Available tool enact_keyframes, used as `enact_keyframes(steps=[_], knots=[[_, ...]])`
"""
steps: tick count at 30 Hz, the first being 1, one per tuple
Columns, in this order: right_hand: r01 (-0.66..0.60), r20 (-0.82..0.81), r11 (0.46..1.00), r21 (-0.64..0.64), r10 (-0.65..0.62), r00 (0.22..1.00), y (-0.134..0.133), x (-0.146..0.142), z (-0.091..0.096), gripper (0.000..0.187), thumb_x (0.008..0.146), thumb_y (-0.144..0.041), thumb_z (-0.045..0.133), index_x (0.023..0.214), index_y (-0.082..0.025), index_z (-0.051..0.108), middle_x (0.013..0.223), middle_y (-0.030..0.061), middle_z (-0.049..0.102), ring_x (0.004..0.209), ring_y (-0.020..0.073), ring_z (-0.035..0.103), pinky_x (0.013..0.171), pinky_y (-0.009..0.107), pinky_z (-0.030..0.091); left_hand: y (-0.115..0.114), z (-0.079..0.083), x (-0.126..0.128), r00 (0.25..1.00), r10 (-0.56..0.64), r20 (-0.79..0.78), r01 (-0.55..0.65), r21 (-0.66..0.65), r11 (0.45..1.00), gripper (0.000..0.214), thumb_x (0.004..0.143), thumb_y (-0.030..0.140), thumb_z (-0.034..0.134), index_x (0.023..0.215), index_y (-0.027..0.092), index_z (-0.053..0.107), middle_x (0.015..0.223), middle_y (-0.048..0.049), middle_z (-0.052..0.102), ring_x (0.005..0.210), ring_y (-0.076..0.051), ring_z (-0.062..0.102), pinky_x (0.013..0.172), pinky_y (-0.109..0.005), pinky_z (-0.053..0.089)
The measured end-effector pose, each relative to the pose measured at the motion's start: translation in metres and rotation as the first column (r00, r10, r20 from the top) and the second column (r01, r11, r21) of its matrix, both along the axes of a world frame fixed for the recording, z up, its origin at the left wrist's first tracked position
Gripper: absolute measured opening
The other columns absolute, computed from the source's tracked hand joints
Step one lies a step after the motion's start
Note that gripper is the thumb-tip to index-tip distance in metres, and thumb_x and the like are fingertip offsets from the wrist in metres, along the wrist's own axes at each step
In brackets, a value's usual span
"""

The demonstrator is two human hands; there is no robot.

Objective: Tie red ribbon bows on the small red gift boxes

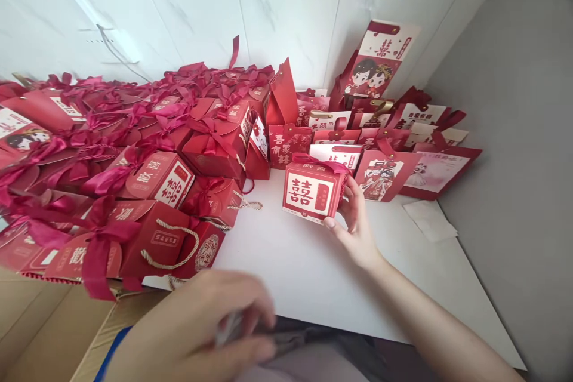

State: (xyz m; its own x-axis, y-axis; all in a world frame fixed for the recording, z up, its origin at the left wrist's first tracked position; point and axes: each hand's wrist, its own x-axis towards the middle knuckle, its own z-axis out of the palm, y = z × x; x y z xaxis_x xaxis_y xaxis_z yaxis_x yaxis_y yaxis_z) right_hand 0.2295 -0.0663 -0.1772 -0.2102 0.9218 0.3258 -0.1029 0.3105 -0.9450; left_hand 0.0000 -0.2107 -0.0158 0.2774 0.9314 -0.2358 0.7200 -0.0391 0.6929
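Note:
My right hand (pixel 358 230) is closed on the right side of a small red gift box (pixel 307 191), thumb at the lower edge and fingers behind. The box has a white front label with large red characters and a dark pink ribbon on top. It is slightly tilted at the white table (pixel 268 250); whether its base touches the surface I cannot tell. My left hand (pixel 206 322) is smeared by motion near the table's front edge. Its fingers look bent, and a greyish patch shows between thumb and fingers, too blurred to make out.
Ribboned red gift boxes (pixel 152 179) are crowded together on the left, some with rope handles (pixel 194 250). Several red and white gift bags (pixel 385 173) stand at the back right. A white paper piece (pixel 430 219) lies near the grey wall (pixel 514 149). Cardboard (pixel 40 328) is at lower left.

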Motion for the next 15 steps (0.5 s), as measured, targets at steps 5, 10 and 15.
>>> enact_keyframes(steps=[5,10,15], knots=[[0.072,-0.035,0.997,0.001,-0.072,0.997,0.004,0.001,0.003,0.087,0.085,-0.041,0.076,0.155,-0.037,0.024,0.159,0.0126,0.034,0.137,0.0341,0.050,0.110,0.060,0.046,0.096,-0.028,0.050,0.988,0.151,0.034,-0.153,0.386,0.910,0.034,0.092,0.039,0.063,0.124,0.026,0.058,0.124,-0.0053,0.062,0.115,-0.021,0.060,0.099,-0.034,0.049],[0.202,-0.085,0.979,-0.009,-0.202,0.976,0.009,0.000,0.007,0.082,0.087,-0.042,0.073,0.154,-0.035,0.026,0.159,0.0130,0.034,0.139,0.0326,0.049,0.111,0.058,0.046,0.138,-0.071,0.069,0.962,0.215,0.167,-0.272,0.634,0.724,0.052,0.088,0.038,0.069,0.133,0.020,0.051,0.133,-0.0118,0.055,0.126,-0.025,0.055,0.107,-0.040,0.046],[0.219,0.053,0.973,0.079,-0.223,0.973,0.012,0.001,0.006,0.087,0.086,-0.042,0.075,0.155,-0.033,0.023,0.160,0.0141,0.034,0.139,0.0321,0.047,0.111,0.057,0.046,0.144,-0.100,0.068,0.940,0.153,0.303,-0.286,0.463,0.839,0.093,0.086,0.045,0.071,0.159,0.029,0.016,0.160,-0.0135,0.035,0.141,-0.032,0.045,0.103,-0.043,0.052]])
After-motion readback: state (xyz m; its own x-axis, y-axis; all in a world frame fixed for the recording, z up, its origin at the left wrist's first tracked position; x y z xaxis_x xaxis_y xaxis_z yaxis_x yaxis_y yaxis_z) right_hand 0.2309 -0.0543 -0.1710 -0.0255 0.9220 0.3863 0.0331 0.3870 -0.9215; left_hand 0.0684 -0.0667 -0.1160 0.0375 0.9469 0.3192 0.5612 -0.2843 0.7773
